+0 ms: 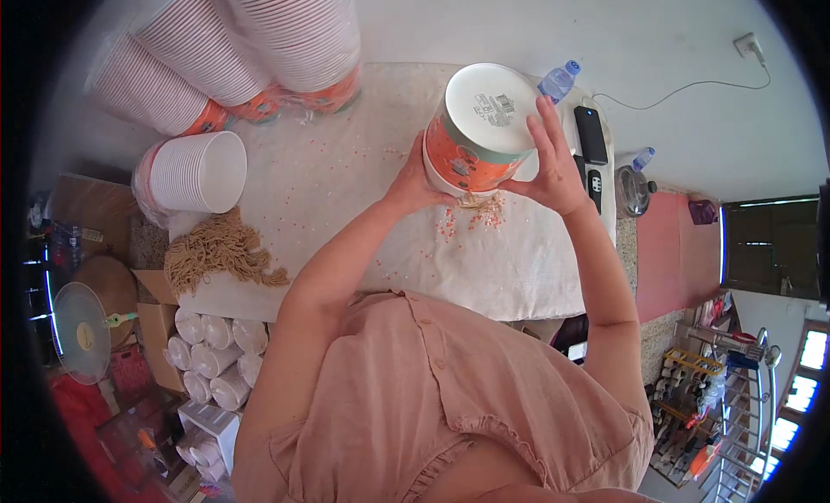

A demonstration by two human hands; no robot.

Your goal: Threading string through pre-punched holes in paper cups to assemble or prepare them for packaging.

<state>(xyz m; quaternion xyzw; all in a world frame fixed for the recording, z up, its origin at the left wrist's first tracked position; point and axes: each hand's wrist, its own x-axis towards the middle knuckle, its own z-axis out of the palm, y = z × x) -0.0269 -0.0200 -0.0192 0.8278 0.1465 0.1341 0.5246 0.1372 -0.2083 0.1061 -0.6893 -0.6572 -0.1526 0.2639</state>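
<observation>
I stand at the big table [346, 157] with its white cloth, and I tell where everything is from that table. At the far left corner of it lie tall stacks of cups [225, 44] in clear bags, kept tipped over, I think so they do not fall. Just in front of them on the left side stands one open stack of white cups [203, 170], and next to that a heap of dry noodles [216, 248] sits at the near left edge.

Over the middle of the table I hold one paper cup [480, 127] upside down. My left hand [415, 179] grips its side and my right hand [553, 157] is spread wide on the other side, so both hands are closed around it. I think I tip it so the stuff inside drops out. The cup is orange and white on the side, with a flat white bottom facing up. Right under it, small orange and white bits [475, 217] lie scattered on the cloth.
</observation>
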